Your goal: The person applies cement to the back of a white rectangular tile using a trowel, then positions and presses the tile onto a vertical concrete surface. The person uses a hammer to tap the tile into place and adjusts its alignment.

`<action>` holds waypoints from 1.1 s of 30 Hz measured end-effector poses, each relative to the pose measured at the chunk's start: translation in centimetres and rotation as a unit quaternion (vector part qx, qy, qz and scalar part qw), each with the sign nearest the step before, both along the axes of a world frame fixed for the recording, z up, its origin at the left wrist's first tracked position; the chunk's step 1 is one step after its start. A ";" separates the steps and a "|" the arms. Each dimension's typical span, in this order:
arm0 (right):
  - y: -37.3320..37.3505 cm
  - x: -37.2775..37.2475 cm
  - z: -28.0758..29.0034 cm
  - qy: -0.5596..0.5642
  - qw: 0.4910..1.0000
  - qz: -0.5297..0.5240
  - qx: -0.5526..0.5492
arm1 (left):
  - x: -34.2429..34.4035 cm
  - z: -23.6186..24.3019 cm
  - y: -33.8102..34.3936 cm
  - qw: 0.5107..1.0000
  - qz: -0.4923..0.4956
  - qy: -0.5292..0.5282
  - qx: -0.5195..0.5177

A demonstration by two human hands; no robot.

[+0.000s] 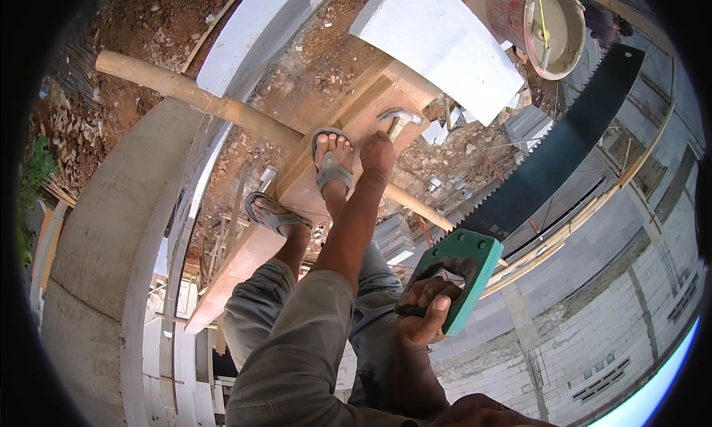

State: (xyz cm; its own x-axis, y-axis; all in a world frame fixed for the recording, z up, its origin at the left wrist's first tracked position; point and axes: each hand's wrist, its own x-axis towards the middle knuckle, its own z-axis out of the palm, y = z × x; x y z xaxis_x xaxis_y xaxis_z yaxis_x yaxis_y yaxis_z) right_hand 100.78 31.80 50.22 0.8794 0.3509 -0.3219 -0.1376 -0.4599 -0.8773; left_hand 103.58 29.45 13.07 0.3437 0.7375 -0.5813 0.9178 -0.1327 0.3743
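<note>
My right hand [426, 304] is wrapped round the green handle [486, 267] of a large hand saw [556, 149]. Its dark toothed blade is raised, slanting up to the far right, touching nothing that I can see. Farther forward, my left hand [377, 155] is closed at the wooden handle of a claw hammer [401, 117], whose metal head shows just beyond the fist. Beneath that hand lies a broad wooden plank [371, 115]. My sandalled feet [334, 160] stand on the boards beside it.
A bamboo pole [167, 82] crosses under the planks. White blocks [441, 45] lie ahead, near a mortar-stained bucket [556, 34] with a yellow cord. A curved concrete ledge [111, 241] runs along the left. Rubble covers the ground below; a block wall [578, 338] stands at right.
</note>
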 end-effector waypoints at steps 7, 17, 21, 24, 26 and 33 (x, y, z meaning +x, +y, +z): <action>-1.3 0.2 -1.0 -0.036 0.999 0.022 -0.013 | 0.4 6.3 4.0 0.961 0.130 -0.174 -0.173; -0.3 -0.8 0.0 -0.002 0.997 0.069 0.024 | -24.7 16.1 2.9 0.932 0.262 -0.005 -0.249; 0.4 -0.7 0.3 0.006 0.991 0.132 0.028 | -36.7 16.4 -4.9 0.641 0.713 -0.008 -0.283; 0.9 -0.8 0.7 0.015 0.988 0.149 0.021 | -42.6 13.1 -12.1 0.418 0.890 0.028 -0.177; 0.8 -0.2 0.9 0.013 0.984 0.177 0.015 | -45.9 11.7 -16.3 0.349 0.923 0.095 -0.129; 1.6 -0.7 3.3 -0.012 0.978 0.209 -0.022 | -54.6 4.5 -26.4 0.213 0.965 -0.055 -0.144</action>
State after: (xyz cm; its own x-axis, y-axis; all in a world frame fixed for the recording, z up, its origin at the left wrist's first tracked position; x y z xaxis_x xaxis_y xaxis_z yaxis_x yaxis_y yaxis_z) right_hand 100.12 33.36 53.48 0.6700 0.6669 -0.3261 0.0898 -0.5088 -0.8562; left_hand 48.99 3.09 17.57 -0.4149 -0.4936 -0.7644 -0.8564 0.4956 0.1448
